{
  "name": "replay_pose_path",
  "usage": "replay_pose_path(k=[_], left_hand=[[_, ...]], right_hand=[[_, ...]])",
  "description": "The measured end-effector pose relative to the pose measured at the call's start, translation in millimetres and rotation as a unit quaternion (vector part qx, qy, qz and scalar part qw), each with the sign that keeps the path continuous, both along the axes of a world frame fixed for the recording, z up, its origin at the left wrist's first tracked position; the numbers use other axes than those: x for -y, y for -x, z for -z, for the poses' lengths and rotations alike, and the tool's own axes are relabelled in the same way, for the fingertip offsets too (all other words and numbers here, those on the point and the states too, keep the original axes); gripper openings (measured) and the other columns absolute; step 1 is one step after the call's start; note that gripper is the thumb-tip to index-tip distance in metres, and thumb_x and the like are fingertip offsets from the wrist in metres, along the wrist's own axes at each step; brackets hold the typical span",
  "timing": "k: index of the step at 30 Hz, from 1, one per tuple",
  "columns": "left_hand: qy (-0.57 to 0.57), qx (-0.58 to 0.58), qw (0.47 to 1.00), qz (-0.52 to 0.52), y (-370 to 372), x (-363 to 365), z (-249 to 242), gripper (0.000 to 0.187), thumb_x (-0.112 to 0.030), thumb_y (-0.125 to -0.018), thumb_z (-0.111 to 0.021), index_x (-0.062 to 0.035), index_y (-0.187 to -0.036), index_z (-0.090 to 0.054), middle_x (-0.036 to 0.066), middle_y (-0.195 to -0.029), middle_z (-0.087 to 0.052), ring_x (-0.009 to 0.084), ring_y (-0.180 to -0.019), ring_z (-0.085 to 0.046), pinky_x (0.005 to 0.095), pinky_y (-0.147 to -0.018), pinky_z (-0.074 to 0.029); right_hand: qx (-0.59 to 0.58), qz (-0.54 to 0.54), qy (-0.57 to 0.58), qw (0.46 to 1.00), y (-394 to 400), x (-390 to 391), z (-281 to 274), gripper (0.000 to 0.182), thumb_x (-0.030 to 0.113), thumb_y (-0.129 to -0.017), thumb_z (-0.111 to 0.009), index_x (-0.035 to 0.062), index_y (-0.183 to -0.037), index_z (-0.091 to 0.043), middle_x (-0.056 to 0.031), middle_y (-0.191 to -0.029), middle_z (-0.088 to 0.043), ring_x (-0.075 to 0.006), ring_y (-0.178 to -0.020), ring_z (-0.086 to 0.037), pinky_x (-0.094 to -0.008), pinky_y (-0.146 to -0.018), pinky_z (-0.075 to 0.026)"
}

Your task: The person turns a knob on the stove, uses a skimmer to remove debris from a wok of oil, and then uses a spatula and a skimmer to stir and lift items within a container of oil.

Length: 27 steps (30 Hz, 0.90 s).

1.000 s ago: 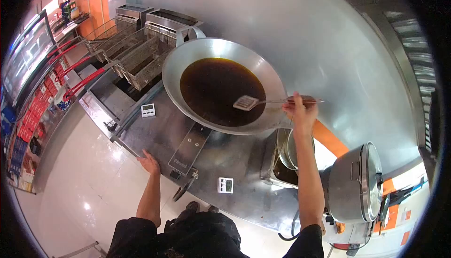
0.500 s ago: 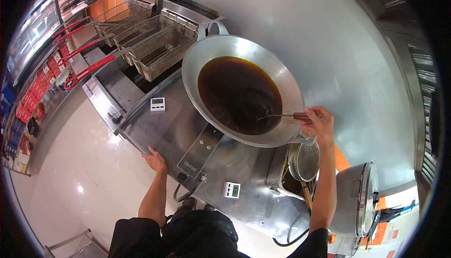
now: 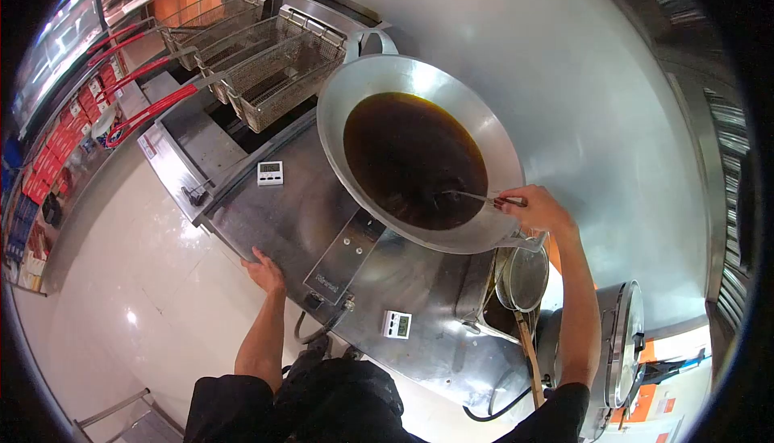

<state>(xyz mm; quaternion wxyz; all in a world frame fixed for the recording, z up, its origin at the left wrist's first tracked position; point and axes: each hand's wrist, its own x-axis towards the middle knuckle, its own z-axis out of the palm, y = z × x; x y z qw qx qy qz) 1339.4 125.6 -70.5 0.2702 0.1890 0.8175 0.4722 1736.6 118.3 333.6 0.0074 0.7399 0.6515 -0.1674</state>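
A wide metal wok (image 3: 419,74) with two loop handles holds dark brown liquid (image 3: 411,153). Over its right rim, my right hand (image 3: 536,209) is closed around the handle of a thin metal utensil (image 3: 476,196). The utensil's far end dips into the liquid, so its kind is hidden. My left hand (image 3: 264,272) lies with fingers spread on the front edge of the steel counter (image 3: 294,209), holding nothing.
Wire fryer baskets (image 3: 278,80) with red handles (image 3: 153,112) sit at upper left. Two white timers (image 3: 270,173) lie on the counter. Right of the wok are a round strainer (image 3: 528,278), a wooden handle (image 3: 528,354) and a large lidded pot (image 3: 617,338).
My right hand has shifted slightly inward and tilted, drawing the utensil's visible end a little left and up in the liquid. My left hand stays on the counter edge.
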Motion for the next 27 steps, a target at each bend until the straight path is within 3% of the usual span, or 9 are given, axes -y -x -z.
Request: replay_pose_path(k=[2, 5, 9, 11, 27], left_hand=[[-0.001, -0.007, 1.000, 0.001, 2, -1, 5, 0.071, -0.048, -0.092, -0.043, 0.0095, -0.132, -0.029, 0.034, -0.120, -0.049, 0.0456, -0.113, -0.048, 0.0456, -0.097, -0.038], [0.010, -0.034, 0.999, 0.000, 2, -2, 6, 0.071, -0.047, -0.092, -0.043, 0.0096, -0.132, -0.029, 0.035, -0.120, -0.049, 0.0457, -0.113, -0.048, 0.0456, -0.096, -0.038], [0.009, -0.011, 1.000, 0.005, 1, -2, 2, 0.070, -0.046, -0.092, -0.042, 0.0098, -0.132, -0.029, 0.035, -0.120, -0.048, 0.0460, -0.113, -0.048, 0.0463, -0.096, -0.038], [0.023, -0.019, 1.000, 0.000, 1, -2, 2, 0.070, -0.046, -0.092, -0.042, 0.0098, -0.132, -0.029, 0.036, -0.120, -0.048, 0.0460, -0.113, -0.048, 0.0466, -0.096, -0.038], [0.014, -0.019, 1.000, -0.002, 2, -3, 4, 0.067, -0.043, -0.093, -0.042, 0.0121, -0.130, -0.030, 0.037, -0.121, -0.046, 0.0470, -0.113, -0.046, 0.0454, -0.098, -0.036]], right_hand=[[0.003, -0.060, -0.014, 0.998, -13, -8, 13, 0.030, 0.020, -0.078, -0.063, 0.0072, -0.105, -0.067, -0.0141, -0.081, -0.068, -0.0215, -0.067, -0.064, -0.0323, -0.066, -0.050], [-0.048, -0.051, -0.010, 0.998, -16, -13, 23, 0.031, 0.021, -0.079, -0.063, 0.0089, -0.107, -0.067, -0.0152, -0.083, -0.068, -0.0208, -0.069, -0.064, -0.0321, -0.067, -0.050], [-0.021, -0.036, -0.008, 0.999, -15, -23, 32, 0.032, 0.020, -0.079, -0.063, 0.0087, -0.109, -0.065, -0.0154, -0.084, -0.068, -0.0195, -0.070, -0.064, -0.0310, -0.067, -0.049], [-0.103, -0.051, -0.016, 0.993, -26, -34, 46, 0.035, 0.020, -0.079, -0.064, 0.0079, -0.112, -0.064, -0.0161, -0.084, -0.068, -0.0192, -0.070, -0.064, -0.0302, -0.068, -0.049], [-0.116, -0.103, -0.048, 0.987, -9, -76, 52, 0.039, 0.019, -0.077, -0.067, 0.0051, -0.113, -0.063, -0.0176, -0.092, -0.068, -0.0191, -0.083, -0.065, -0.0308, -0.077, -0.049]])
